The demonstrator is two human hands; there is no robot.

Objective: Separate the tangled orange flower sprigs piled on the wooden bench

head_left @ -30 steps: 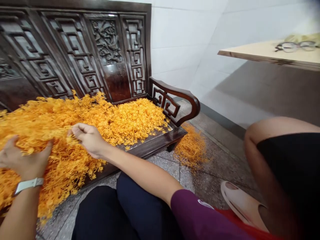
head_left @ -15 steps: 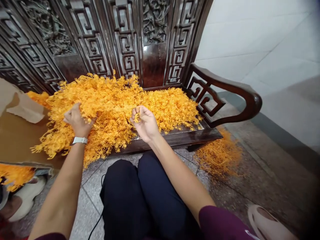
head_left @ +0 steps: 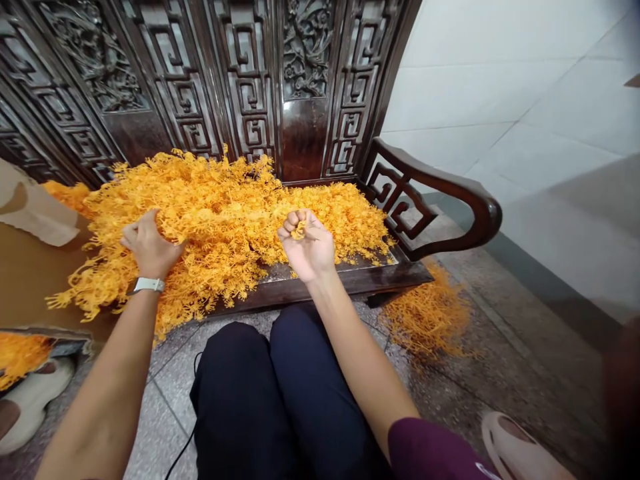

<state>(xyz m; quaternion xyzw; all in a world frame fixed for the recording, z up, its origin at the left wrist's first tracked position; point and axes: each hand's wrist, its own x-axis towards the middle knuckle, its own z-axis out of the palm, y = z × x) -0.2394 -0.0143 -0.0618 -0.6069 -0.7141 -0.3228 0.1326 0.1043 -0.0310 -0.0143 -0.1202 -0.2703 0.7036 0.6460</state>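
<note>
A small orange piece (head_left: pixel 299 230) sits in the right hand (head_left: pixel 310 247), above the front edge of the bench (head_left: pixel 305 147); that hand is palm-up, its fingers curled in around the piece. The left hand (head_left: pixel 153 250) is at the tangled orange heap (head_left: pixel 220 227) on the bench, thumb spread from bent fingers; whether it grips any strands, I cannot tell. A lower pile of small bits (head_left: pixel 345 220) lies at the bench's armrest end, and thin orange stalks (head_left: pixel 430 310) lie on the floor below that end. By these piles, the work looks partway: small bits and bare stalks lie apart, while much is left in the tangle. A cardboard box (head_left: pixel 30 280) stands at the bench's other side.
</note>
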